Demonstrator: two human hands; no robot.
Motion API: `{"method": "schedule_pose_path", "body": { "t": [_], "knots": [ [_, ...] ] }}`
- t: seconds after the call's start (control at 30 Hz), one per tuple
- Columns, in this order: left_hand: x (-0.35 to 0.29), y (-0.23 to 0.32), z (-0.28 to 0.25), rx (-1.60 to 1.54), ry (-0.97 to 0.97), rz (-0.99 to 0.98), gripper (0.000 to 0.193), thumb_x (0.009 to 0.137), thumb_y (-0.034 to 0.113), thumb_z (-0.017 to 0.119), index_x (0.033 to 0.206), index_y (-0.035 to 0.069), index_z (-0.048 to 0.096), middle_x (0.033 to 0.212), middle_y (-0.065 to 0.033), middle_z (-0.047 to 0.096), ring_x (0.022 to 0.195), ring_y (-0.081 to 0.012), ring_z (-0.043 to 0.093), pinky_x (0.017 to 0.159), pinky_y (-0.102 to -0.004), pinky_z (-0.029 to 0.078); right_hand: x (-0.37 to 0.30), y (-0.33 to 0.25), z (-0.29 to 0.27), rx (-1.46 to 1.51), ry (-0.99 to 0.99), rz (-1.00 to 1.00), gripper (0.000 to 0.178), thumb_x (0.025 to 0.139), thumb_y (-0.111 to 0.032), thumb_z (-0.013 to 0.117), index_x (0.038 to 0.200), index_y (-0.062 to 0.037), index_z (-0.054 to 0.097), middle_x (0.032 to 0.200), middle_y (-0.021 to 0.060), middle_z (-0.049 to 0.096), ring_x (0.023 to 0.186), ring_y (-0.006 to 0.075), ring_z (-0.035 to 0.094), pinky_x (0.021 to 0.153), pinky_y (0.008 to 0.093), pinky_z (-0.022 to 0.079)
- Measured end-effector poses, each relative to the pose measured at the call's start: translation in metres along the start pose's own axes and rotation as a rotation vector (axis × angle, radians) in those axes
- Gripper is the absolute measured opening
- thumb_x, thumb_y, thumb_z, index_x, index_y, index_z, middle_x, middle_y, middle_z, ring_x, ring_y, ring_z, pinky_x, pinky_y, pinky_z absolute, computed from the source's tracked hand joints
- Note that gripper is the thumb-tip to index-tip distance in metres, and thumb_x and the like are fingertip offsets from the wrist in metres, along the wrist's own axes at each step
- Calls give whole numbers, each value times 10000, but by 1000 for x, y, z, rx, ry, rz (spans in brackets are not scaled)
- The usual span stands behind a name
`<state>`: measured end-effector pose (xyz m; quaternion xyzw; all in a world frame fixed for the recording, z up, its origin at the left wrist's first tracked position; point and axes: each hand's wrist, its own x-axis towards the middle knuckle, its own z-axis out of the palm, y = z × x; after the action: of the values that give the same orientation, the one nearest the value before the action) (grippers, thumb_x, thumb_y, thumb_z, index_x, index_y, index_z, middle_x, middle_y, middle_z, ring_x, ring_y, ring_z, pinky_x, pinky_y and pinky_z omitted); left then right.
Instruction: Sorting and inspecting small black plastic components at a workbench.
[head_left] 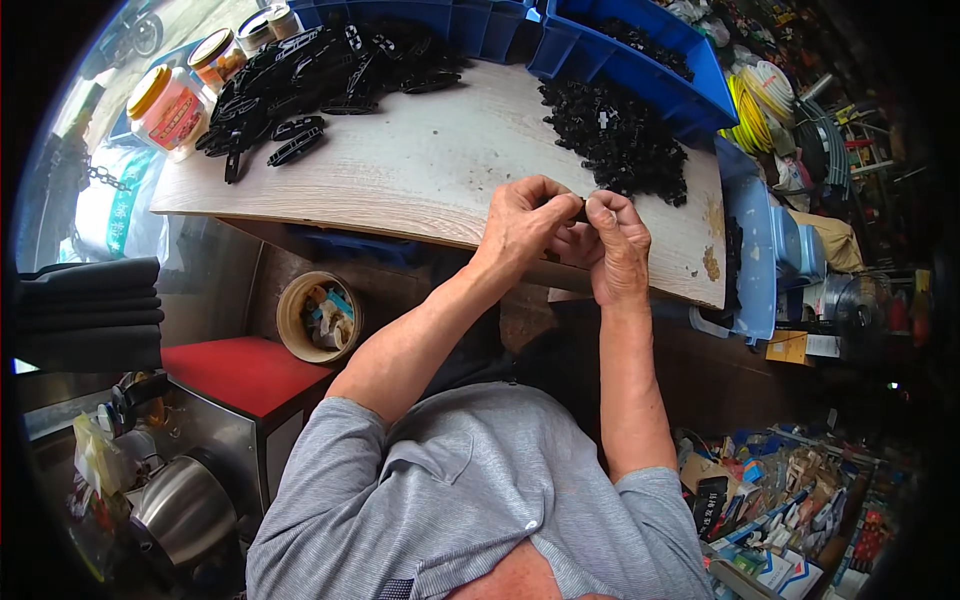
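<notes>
Over the table's front edge my left hand (525,222) and my right hand (617,245) meet, fingertips pinched together. Between them is a small black piece (582,212), mostly covered by the fingers, so its exact kind cannot be made out. Just beyond my right hand lies a heap of small black plastic parts (615,140) on the pale wooden table (420,150). At the table's far left is a pile of longer black slotted plastic pieces (300,80), with one piece (296,148) lying at its near edge.
Blue bins (640,60) stand along the table's back, one holding more black parts. Lidded jars (168,112) line the left end. A round bucket (319,317) with scraps sits below, beside a red-topped cabinet (235,375). Light-blue crates (757,240) stand against the table's right side.
</notes>
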<state>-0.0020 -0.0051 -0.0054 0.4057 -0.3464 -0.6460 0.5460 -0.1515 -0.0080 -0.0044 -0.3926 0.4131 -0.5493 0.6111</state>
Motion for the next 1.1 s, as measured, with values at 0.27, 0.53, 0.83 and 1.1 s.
{"method": "schedule_pose_path", "body": {
  "t": [0.27,0.53,0.83,1.1],
  "knots": [
    [-8,-3,-2,-74,21,37,113,895,100,652,900,-13,661,752,-48,643,566,-79,591,523,-232,526,-7,-13,9,-265,-19,101,266,893,-284,674,724,-121,549,605,-52,488,460,76,438,449,236,380],
    [-6,-7,-5,-66,-154,56,129,916,131,658,910,2,662,760,-38,643,603,-93,606,576,-248,535,-12,-16,4,-160,106,57,289,889,-279,614,669,-133,499,510,-31,409,448,139,509,472,350,531],
    [27,-16,16,1006,91,900,146,835,123,689,973,77,683,966,-90,682,888,-279,634,749,-355,532,4,-77,-111,76,745,-33,418,881,-438,646,944,-64,472,471,68,376,566,275,588,772,602,576],
    [55,-33,36,1365,-52,865,106,839,161,599,904,136,678,862,-75,633,895,-284,585,739,-424,505,-5,-65,-108,-75,717,13,408,846,-317,727,1018,-4,530,501,54,409,483,252,547,591,525,593]
  ]
}}
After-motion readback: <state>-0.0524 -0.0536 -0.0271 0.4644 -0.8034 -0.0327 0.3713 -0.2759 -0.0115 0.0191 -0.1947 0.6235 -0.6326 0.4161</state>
